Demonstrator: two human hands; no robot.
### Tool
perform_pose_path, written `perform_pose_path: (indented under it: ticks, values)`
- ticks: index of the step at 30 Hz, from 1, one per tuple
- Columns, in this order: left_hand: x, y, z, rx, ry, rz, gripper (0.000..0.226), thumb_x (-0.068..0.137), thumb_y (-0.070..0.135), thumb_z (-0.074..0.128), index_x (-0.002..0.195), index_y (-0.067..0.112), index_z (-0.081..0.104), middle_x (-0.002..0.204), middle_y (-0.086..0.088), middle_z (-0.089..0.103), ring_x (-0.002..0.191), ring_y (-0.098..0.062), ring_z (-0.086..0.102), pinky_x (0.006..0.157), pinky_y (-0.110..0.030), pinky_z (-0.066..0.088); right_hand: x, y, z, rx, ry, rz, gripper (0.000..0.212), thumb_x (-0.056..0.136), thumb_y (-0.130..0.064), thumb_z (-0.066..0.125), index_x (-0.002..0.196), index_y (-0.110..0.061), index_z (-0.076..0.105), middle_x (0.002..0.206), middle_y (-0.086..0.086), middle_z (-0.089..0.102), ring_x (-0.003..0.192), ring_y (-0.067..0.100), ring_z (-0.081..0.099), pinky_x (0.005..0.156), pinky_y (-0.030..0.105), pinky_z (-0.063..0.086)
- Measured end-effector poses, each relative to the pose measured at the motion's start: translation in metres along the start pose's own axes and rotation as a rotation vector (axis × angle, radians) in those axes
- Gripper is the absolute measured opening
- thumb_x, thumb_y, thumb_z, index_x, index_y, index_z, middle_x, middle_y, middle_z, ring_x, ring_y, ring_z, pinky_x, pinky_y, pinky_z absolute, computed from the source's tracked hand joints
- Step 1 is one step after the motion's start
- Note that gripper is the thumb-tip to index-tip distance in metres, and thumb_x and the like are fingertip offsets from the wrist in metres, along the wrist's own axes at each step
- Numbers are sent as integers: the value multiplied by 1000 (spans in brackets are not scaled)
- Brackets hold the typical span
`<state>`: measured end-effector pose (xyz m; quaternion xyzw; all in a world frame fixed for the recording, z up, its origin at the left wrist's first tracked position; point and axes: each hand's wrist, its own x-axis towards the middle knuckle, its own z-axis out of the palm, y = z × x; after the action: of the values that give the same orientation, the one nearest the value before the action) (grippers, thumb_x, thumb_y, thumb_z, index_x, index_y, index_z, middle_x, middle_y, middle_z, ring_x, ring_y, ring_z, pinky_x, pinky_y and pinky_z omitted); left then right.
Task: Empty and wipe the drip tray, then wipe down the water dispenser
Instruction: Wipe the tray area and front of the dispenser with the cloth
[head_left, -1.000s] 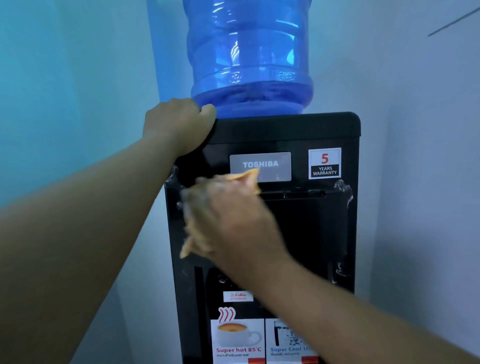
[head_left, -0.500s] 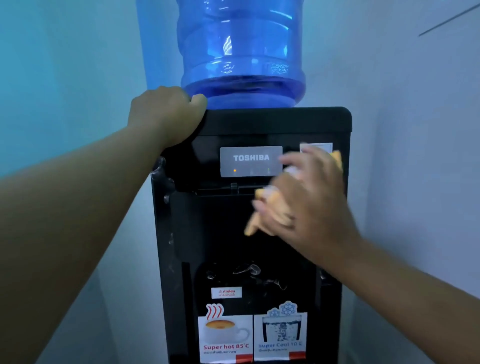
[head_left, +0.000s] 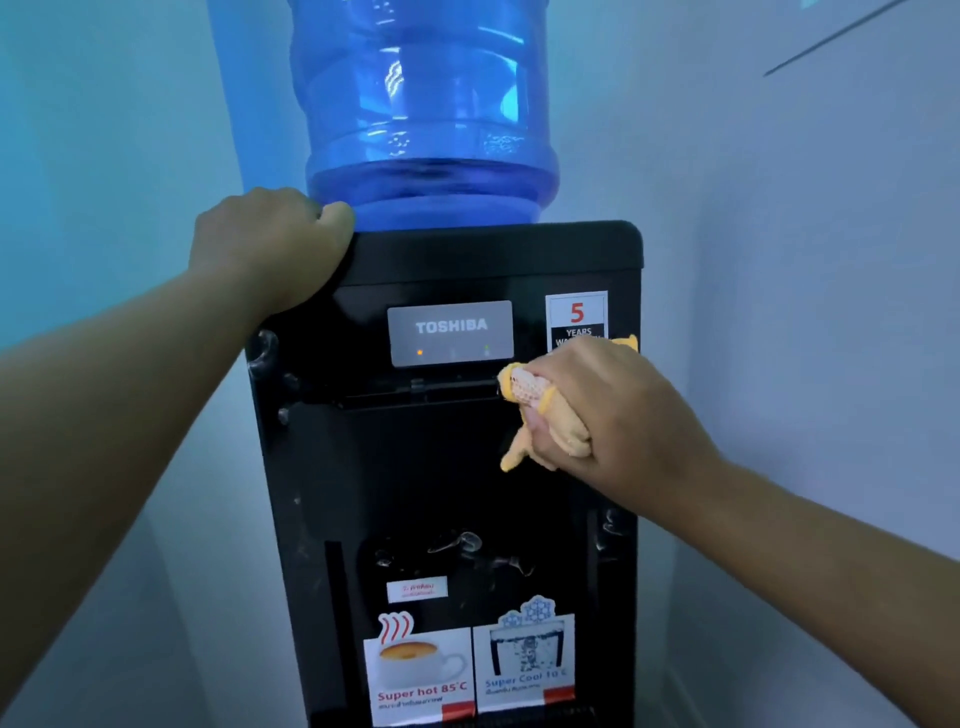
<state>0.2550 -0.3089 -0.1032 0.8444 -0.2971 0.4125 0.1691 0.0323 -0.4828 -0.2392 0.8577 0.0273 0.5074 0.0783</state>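
On the front of the black dispenser (head_left: 415, 467), up near its right side, our right hand (head_left: 618, 415) holds a yellow cloth (head_left: 527, 389). Our fingers curl tight round the cloth and bunch it up. Bits of it stick out at the top and the bottom of our fist. The cloth sits against the front, just right of the grey panel (head_left: 450, 332) and just under the warranty sticker (head_left: 575, 312) with a red 5 on it. Our hand hides the low edge of that sticker. Our left hand (head_left: 275, 249) grips the top left corner of the dispenser, fingers curled over the edge. A big blue bottle (head_left: 426, 104) stands on top, just beside that hand. Low down on the front we see a hot sticker (head_left: 418, 675) with a cup, and a cold sticker (head_left: 524, 660) right beside it. Pale walls (head_left: 805, 312) stand close on both sides.
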Motion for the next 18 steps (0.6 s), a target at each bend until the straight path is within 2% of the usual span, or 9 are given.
perform_pose_path:
  ticks: [6,9,12,15,18]
  values:
    - [-15,6,-12,9,-11,4,43,88,38,21,70,15,51,66,-7,42,75,-36,47,67,-37,31,-13,-26,17,6,234,159,32,85,-31,56,100,-5,68,93,9,62,87,27,57,81,37,44]
    - [-21,8,-14,9,-1,-8,46,94,39,20,77,15,55,73,-10,49,77,-35,46,70,-37,32,-15,-27,16,0,244,160,32,84,-32,57,101,-6,68,94,10,61,89,27,57,82,37,44]
    - [-29,11,-22,3,17,-30,51,99,42,20,86,17,62,96,-23,62,80,-35,45,72,-39,33,-21,-32,9,-3,244,152,33,84,-32,57,100,-6,68,93,11,61,87,28,57,80,38,44]
    - [-38,15,-30,2,15,-25,50,102,42,19,79,17,56,100,-25,64,80,-38,50,73,-40,33,-25,-37,3,-13,217,148,33,83,-32,57,99,-6,68,92,11,61,85,29,57,79,39,46]
    - [-48,22,-37,32,24,-38,55,104,44,17,84,17,60,100,-23,65,83,-40,55,74,-41,37,-28,-41,-5,-29,191,157,33,82,-33,57,100,-7,67,92,11,61,86,29,57,79,40,47]
